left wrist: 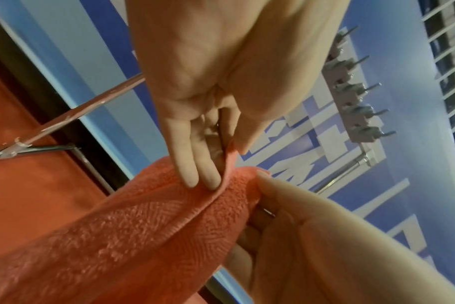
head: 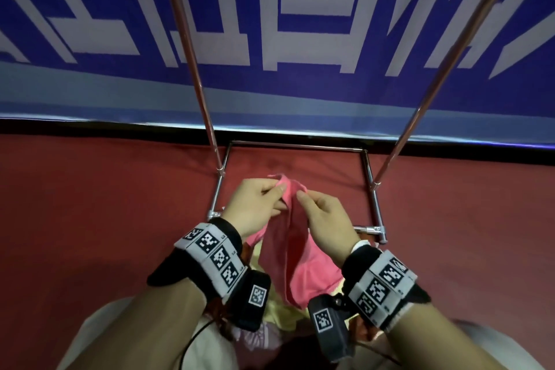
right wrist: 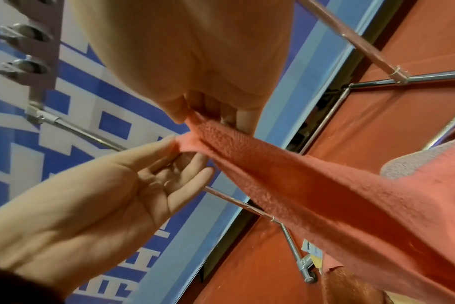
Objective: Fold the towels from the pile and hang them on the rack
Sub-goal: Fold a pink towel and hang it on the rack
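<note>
I hold a pink towel (head: 300,264) up by its top edge above the red table. My left hand (head: 277,189) pinches the edge between thumb and fingers, and my right hand (head: 300,196) pinches it just beside. The cloth hangs in a long fold down to the pile at my lap, where a yellow towel (head: 279,309) and a lavender one (head: 258,336) lie. In the left wrist view my left hand (left wrist: 226,156) and right hand (left wrist: 257,191) meet on the towel (left wrist: 143,226). The right wrist view shows my right hand (right wrist: 216,121) and left hand (right wrist: 182,150) at the same edge of the towel (right wrist: 312,185).
The metal rack's base frame (head: 300,146) sits on the red table (head: 90,219) just beyond my hands, with two uprights (head: 192,54) rising past the camera. A blue and white banner (head: 300,24) stands behind. A row of hooks (left wrist: 356,107) shows overhead.
</note>
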`<state>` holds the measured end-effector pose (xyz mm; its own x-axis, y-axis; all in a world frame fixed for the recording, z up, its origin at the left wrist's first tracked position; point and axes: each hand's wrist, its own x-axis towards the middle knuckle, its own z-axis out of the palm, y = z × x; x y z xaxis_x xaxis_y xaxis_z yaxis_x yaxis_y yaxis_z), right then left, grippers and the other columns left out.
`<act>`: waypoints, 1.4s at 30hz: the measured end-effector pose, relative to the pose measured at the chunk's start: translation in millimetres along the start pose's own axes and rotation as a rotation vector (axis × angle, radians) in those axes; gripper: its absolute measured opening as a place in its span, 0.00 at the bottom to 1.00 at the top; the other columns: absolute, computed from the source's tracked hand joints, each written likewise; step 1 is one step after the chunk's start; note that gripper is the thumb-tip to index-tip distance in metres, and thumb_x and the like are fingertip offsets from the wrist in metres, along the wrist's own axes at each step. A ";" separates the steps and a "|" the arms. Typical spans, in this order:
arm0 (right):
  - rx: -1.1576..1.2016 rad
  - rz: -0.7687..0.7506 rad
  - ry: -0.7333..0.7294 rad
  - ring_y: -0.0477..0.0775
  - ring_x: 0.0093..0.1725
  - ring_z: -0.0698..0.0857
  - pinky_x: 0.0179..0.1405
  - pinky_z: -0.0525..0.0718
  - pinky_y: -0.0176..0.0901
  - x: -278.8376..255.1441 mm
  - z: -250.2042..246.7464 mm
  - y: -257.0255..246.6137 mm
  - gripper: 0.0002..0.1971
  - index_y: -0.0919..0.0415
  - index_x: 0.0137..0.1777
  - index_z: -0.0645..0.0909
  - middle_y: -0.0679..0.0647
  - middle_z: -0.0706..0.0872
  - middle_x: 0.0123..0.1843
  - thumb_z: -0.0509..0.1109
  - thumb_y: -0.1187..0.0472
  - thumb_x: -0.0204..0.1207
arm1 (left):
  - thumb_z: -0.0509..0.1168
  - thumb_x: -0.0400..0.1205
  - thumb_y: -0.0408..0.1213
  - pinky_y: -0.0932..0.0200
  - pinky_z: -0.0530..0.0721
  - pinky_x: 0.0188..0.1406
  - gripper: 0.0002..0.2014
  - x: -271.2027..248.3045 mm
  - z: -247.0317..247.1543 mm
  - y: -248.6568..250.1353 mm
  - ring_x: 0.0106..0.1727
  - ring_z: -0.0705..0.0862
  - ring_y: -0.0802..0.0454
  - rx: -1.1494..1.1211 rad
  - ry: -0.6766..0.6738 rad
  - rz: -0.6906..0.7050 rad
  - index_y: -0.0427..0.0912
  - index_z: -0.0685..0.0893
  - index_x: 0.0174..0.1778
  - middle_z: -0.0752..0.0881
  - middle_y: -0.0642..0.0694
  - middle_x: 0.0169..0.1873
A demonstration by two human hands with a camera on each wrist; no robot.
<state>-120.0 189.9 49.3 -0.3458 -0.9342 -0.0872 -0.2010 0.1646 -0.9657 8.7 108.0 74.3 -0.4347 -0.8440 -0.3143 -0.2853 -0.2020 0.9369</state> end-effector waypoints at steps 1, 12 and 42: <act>-0.014 -0.012 0.011 0.49 0.34 0.75 0.35 0.74 0.50 0.2 -0.2 -0.1 0.22 0.69 0.40 0.83 0.54 0.81 0.32 0.62 0.54 0.90 | 0.67 0.87 0.38 0.44 0.90 0.58 0.10 0.6 1.4 -0.4 0.49 0.93 0.43 0.037 -0.003 0.026 0.40 0.92 0.52 0.93 0.36 0.43; -0.062 -0.079 0.040 0.39 0.35 0.80 0.41 0.81 0.48 8.3 -9.2 -8.6 0.17 0.60 0.49 0.90 0.50 0.92 0.38 0.61 0.57 0.91 | 0.77 0.79 0.39 0.62 0.87 0.38 0.09 6.7 11.4 14.0 0.31 0.88 0.58 0.129 0.077 0.195 0.41 0.89 0.34 0.90 0.49 0.27; 0.265 0.087 0.070 0.47 0.39 0.81 0.45 0.78 0.47 12.2 -35.3 -30.9 0.20 0.55 0.34 0.86 0.45 0.85 0.32 0.59 0.65 0.84 | 0.77 0.71 0.25 0.69 0.76 0.65 0.20 21.8 -5.1 7.6 0.66 0.82 0.64 0.242 -0.208 0.264 0.54 0.87 0.51 0.89 0.54 0.58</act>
<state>-150.4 184.6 86.7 -0.4159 -0.8945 -0.1640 0.0755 0.1457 -0.9864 1.4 85.5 75.3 -0.6761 -0.7277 -0.1153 -0.3224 0.1515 0.9344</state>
